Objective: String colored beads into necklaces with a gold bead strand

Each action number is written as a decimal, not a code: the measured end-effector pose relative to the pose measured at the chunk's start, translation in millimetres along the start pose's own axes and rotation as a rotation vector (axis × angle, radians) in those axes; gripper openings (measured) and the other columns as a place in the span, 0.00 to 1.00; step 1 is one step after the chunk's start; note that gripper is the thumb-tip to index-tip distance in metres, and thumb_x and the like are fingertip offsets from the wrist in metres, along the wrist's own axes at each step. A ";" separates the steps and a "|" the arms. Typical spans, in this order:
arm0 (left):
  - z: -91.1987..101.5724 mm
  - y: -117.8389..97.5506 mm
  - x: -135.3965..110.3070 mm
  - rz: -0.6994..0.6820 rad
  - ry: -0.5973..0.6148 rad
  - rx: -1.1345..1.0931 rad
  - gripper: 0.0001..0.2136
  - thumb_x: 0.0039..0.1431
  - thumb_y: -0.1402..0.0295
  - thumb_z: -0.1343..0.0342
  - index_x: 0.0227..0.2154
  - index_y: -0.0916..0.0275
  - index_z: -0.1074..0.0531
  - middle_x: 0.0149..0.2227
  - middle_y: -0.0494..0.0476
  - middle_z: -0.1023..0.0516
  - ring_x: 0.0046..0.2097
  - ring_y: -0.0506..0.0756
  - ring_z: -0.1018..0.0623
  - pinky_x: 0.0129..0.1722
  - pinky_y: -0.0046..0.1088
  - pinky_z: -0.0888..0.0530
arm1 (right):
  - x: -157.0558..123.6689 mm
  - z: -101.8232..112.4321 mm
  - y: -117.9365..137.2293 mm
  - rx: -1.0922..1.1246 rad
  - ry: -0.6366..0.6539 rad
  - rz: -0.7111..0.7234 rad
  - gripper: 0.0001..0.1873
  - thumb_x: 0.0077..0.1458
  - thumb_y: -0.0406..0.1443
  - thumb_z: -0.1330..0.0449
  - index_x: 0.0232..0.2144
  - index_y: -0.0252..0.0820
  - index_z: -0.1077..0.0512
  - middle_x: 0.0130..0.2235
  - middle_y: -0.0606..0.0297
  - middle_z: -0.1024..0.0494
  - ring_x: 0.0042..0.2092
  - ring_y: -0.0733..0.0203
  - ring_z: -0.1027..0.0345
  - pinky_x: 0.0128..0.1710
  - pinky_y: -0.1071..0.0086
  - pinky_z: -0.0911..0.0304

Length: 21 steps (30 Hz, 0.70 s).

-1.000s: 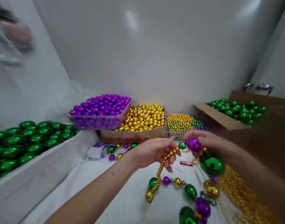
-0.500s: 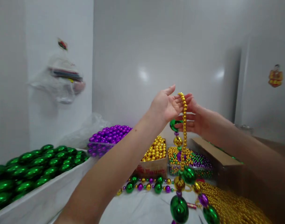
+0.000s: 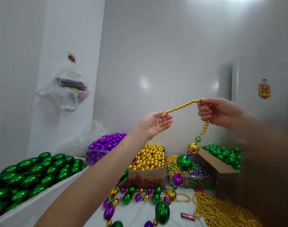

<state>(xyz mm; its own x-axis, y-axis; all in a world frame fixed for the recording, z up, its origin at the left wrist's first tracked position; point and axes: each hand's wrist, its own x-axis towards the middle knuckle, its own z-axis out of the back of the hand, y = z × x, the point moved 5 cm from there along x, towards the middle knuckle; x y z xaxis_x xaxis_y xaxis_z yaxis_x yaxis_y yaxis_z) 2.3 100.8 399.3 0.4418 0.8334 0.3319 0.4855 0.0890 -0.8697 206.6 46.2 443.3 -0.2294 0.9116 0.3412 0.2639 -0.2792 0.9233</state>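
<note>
Necklace (image 3: 184, 163): aloft over the table (image 3: 177, 220), gold run stretched between the hands, big beads hanging below.
Right hand (image 3: 216, 110): fingers curled shut on the gold run.
Left hand (image 3: 155, 124): fingers loosely extended at the run; whether they pinch it cannot be told.
Loop: apparently being spread; next move calls for controlling its hanging weight.
Table: second necklace (image 3: 127, 198), red tube (image 3: 188, 216), gold strands (image 3: 219, 209), possible snags.
Containers: purple tub (image 3: 96, 157), gold box (image 3: 147, 178), small-bead tub (image 3: 193, 182), carton (image 3: 216, 162) crowd behind.

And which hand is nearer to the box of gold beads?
Left: the left hand appears above the box of gold beads; the right hand is higher and farther right.
</note>
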 end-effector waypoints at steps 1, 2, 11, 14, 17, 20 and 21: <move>1.8 9.9 -4.2 0.059 0.040 0.073 0.07 0.59 0.71 0.48 0.32 0.68 0.27 0.36 0.65 0.21 0.34 0.55 0.22 0.38 0.32 0.26 | 0.9 -4.7 6.3 0.009 0.009 0.017 0.14 0.60 0.32 0.49 0.22 0.37 0.35 0.20 0.72 0.49 0.20 0.72 0.56 0.15 0.79 0.53; 1.9 17.2 -8.3 0.092 0.089 0.152 0.06 0.58 0.71 0.47 0.32 0.68 0.27 0.35 0.65 0.21 0.33 0.54 0.22 0.37 0.31 0.26 | 2.2 -10.3 10.9 0.008 0.021 0.027 0.14 0.60 0.33 0.49 0.22 0.38 0.36 0.20 0.72 0.49 0.20 0.72 0.57 0.14 0.79 0.54; -58.3 26.3 -21.3 -0.080 0.363 -0.033 0.12 0.64 0.66 0.53 0.36 0.69 0.27 0.31 0.59 0.23 0.29 0.52 0.23 0.37 0.33 0.27 | 17.4 -45.4 14.6 -0.125 0.115 -0.080 0.06 0.57 0.28 0.47 0.28 0.37 0.32 0.23 0.68 0.41 0.21 0.72 0.49 0.15 0.80 0.51; -66.7 29.8 -13.6 -0.061 0.422 -0.131 0.11 0.63 0.68 0.51 0.35 0.70 0.27 0.21 0.51 0.30 0.20 0.46 0.32 0.29 0.27 0.29 | 14.5 -29.5 28.7 -0.241 0.080 -0.074 0.05 0.54 0.28 0.43 0.27 0.38 0.33 0.22 0.69 0.41 0.21 0.72 0.51 0.13 0.81 0.53; -61.9 30.6 -0.5 -0.036 0.437 -0.141 0.10 0.61 0.68 0.48 0.34 0.71 0.26 0.21 0.49 0.31 0.18 0.43 0.36 0.24 0.23 0.33 | 5.5 -9.8 46.9 -0.347 0.070 -0.072 0.06 0.52 0.28 0.42 0.25 0.38 0.33 0.20 0.71 0.44 0.20 0.73 0.54 0.13 0.81 0.55; -64.4 36.5 9.7 0.007 0.524 -0.070 0.08 0.59 0.70 0.46 0.36 0.71 0.26 0.27 0.54 0.25 0.23 0.46 0.29 0.32 0.27 0.29 | -3.5 5.4 61.4 -0.428 0.056 -0.061 0.06 0.53 0.28 0.41 0.25 0.38 0.33 0.21 0.72 0.46 0.20 0.74 0.54 0.13 0.82 0.54; -67.7 40.4 11.8 0.017 0.558 -0.036 0.08 0.58 0.71 0.45 0.37 0.70 0.26 0.30 0.57 0.23 0.27 0.48 0.26 0.35 0.29 0.29 | -5.4 9.3 64.6 -0.440 0.049 -0.058 0.06 0.53 0.29 0.41 0.25 0.38 0.32 0.21 0.72 0.46 0.20 0.74 0.54 0.13 0.82 0.53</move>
<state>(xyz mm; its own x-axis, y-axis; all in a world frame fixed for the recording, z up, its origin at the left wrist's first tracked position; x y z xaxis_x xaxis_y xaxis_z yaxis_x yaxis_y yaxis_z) 78.2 77.4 392.9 0.7776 0.4186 0.4692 0.4956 0.0512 -0.8671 233.6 26.1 499.4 -0.2790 0.9170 0.2850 -0.1718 -0.3397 0.9247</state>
